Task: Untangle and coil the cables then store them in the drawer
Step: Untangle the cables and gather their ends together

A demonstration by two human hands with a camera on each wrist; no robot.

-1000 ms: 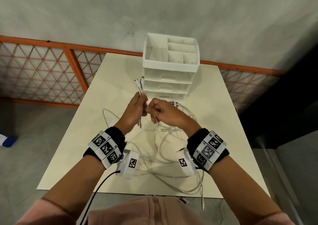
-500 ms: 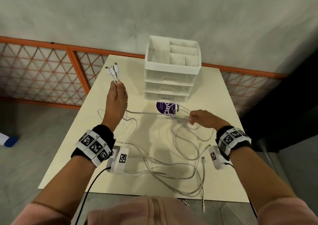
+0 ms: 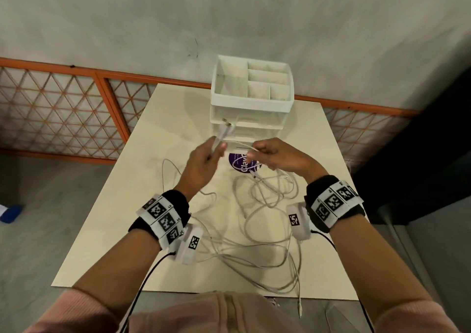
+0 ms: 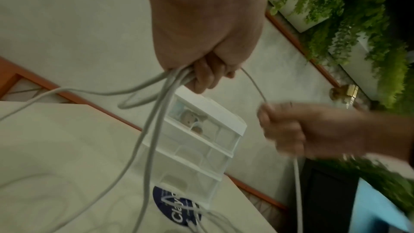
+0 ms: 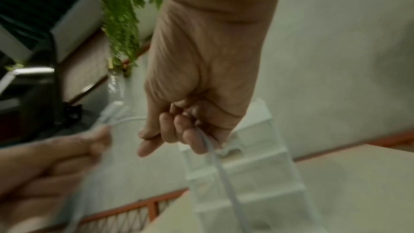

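Observation:
Several white cables (image 3: 265, 205) lie tangled on the cream table (image 3: 132, 205). My left hand (image 3: 204, 162) grips a bunch of cable ends (image 3: 225, 131), their plugs sticking up in front of the white drawer unit (image 3: 251, 108). From that fist several strands (image 4: 154, 112) hang down to the table. My right hand (image 3: 275, 157), close beside the left, pinches one cable (image 5: 215, 159) that runs from the left hand through its fingers and down. Both hands are raised above the table, just in front of the drawers, which look closed.
A purple round sticker (image 3: 240, 165) lies on the table before the drawer unit. An orange lattice railing (image 3: 63, 118) runs behind the table against a grey wall. One cable end (image 3: 300, 307) hangs over the near table edge. A dark cabinet stands at the right.
My left hand came back from the far left with the cable ends to the middle. My right hand rose off the tangle and moved left, holding one strand close to the left hand.

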